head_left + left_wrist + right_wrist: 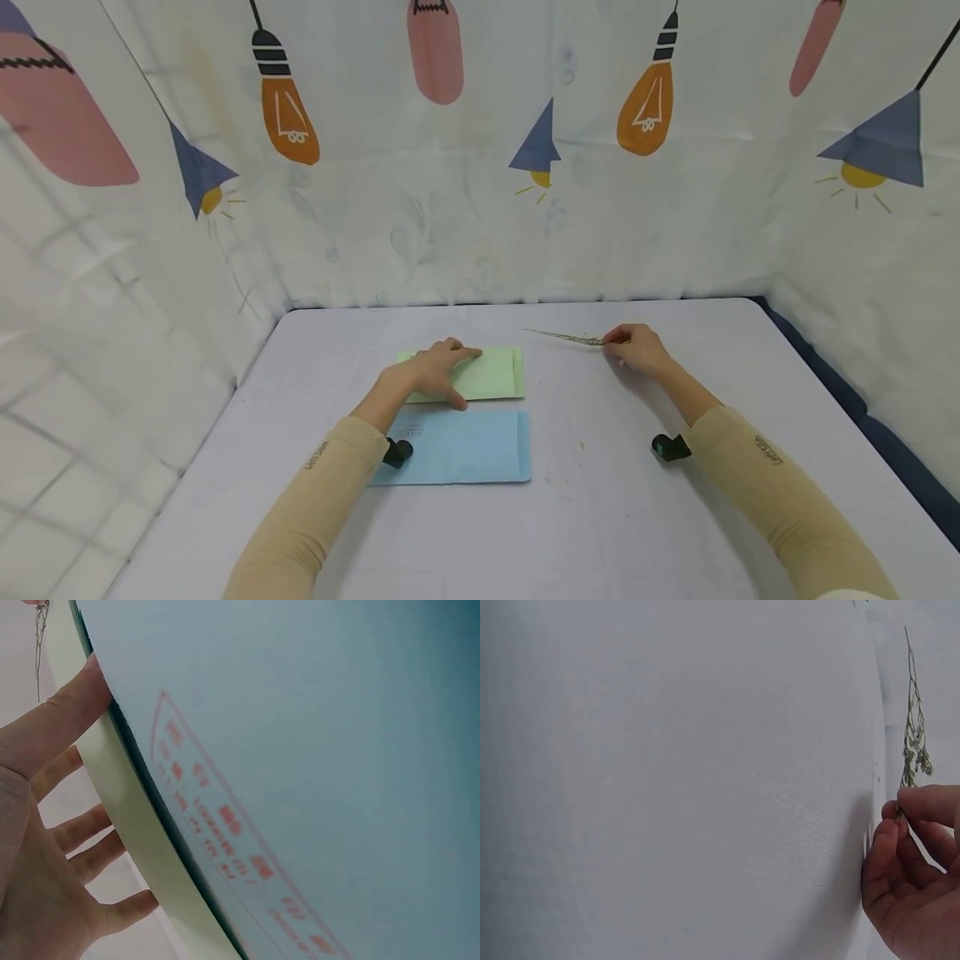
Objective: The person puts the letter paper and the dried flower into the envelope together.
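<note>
A light green envelope (491, 375) lies on the white-covered table, and my left hand (431, 371) is over its left part with fingers spread and thumb out. The thumb tip is right at the green envelope's near edge, close to a blue envelope (465, 450) lying nearer me. Red printing on the blue envelope (315, 750) shows large in the left wrist view. Farther right, my right hand (637, 348) pinches a thin dried sprig (566, 337) between thumb and fingertips. Small greenish buds line the sprig (913, 742) in the right wrist view, its thin tip pointing away from the hand.
A white table (592, 533) spreads under both hands, with a few tiny crumbs (582, 446) right of the blue envelope. Pale curtains (480, 233) printed with lamps hang behind and at the sides. A black wrist camera (670, 447) sits at the right sleeve.
</note>
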The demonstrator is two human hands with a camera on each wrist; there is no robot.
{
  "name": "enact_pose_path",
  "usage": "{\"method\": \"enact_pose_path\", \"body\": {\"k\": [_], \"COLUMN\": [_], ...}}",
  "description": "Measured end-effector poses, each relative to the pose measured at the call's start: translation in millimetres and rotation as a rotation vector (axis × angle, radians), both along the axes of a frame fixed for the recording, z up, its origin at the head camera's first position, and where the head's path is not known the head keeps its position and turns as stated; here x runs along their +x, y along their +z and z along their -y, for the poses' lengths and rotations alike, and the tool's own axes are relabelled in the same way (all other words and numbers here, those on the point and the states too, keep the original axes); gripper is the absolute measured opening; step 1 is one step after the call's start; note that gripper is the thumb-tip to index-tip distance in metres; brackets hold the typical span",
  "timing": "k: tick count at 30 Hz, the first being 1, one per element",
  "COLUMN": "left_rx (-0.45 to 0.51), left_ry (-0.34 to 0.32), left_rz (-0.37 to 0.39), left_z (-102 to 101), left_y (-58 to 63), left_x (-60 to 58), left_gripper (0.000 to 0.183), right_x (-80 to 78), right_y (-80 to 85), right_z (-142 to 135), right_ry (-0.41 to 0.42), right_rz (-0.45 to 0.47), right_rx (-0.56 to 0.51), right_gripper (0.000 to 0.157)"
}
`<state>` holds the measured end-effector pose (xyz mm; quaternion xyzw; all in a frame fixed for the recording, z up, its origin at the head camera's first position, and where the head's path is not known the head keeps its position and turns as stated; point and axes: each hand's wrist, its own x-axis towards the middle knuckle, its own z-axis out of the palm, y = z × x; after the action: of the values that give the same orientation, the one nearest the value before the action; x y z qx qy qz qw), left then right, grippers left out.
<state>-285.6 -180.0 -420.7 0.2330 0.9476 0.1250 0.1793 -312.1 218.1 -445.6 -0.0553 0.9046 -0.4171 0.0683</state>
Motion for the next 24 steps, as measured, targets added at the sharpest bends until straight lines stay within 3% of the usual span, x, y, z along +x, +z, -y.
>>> {"method": "enact_pose_path", "body": {"k": [24], "left_rx": [0.004], "left_ry": [-0.006], "left_rz": [0.007], "left_z": [0.0], "left_y": [0.9], "left_x": [0.3], "left_gripper": [0.096], "right_x": [11.0], "right_y": [3.3], "right_z": [-0.3], "right_ry": [0.129], "right_rz": [0.048], "right_rx": [0.051], "right_gripper": [0.016]}}
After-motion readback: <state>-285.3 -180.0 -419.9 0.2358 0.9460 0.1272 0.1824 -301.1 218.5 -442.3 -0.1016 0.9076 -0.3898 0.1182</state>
